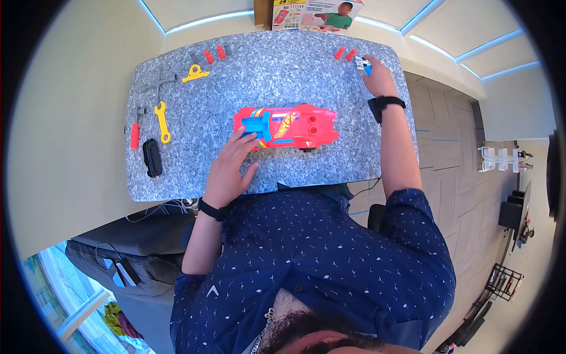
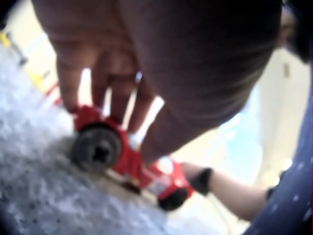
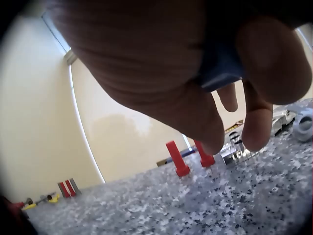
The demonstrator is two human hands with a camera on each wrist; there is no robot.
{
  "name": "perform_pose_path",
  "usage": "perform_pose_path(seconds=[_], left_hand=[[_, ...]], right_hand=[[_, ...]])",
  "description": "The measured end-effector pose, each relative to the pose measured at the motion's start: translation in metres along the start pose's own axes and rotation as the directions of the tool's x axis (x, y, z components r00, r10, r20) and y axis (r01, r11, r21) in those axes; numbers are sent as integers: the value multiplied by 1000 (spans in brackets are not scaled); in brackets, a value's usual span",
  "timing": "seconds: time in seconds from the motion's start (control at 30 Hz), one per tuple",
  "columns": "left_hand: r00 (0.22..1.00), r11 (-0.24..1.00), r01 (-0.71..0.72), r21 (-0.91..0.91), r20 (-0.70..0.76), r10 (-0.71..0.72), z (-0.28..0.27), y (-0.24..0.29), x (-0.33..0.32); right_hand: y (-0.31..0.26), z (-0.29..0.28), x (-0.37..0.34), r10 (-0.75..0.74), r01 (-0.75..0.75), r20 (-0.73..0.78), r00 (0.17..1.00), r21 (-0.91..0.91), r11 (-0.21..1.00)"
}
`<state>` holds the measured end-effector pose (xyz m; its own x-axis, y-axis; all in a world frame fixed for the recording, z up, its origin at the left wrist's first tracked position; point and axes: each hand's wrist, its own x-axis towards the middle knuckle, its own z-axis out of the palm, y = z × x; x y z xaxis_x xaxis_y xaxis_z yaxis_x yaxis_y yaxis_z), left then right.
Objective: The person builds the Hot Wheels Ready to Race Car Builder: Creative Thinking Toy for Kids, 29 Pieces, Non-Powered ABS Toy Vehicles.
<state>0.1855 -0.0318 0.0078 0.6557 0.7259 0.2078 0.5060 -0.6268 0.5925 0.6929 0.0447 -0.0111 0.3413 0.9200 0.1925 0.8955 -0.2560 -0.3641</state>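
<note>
A red toy car (image 1: 312, 134) with a blue panel and yellow lettering lies across the middle of the table. My left hand (image 1: 229, 172) rests its extended fingers on the car's blue panel; the left wrist view shows a dark wheel (image 2: 98, 149) below them. Toward the table's back right corner, my right hand (image 1: 380, 81) holds a blue plastic piece (image 3: 220, 68), mostly hidden by the palm and fingers. Its thumb and fingertips hang low beside a small silver part (image 3: 234, 151). Two red pegs (image 3: 177, 159) stand just left of that part.
On the table's left side lie a yellow wrench (image 1: 161, 122), a yellow bracket-like piece (image 1: 194, 73), a grey cross-shaped tool (image 1: 158, 85), a red-handled tool (image 1: 135, 135) and a black case (image 1: 152, 157). More red pegs (image 1: 209, 56) stand at the back left. A printed box (image 1: 315, 15) sits beyond the far edge.
</note>
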Motion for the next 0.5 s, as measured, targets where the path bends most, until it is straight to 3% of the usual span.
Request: perform_pose_path(seconds=[0.1,0.33,0.5], left_hand=[[1000,1000,3,-20,-4,-3,2,-1,-1],[999,995,32,-95,-29,-35,-2,-7,-4],[998,993,41,-112,-31,-45,-3,-9,-2]], right_hand=[[8,29,35,98,-87,104,990,-109,990],[2,2,9,30,-13,248,968,-70,997],[-47,-35,-61,-184,114,176,967,345,932]])
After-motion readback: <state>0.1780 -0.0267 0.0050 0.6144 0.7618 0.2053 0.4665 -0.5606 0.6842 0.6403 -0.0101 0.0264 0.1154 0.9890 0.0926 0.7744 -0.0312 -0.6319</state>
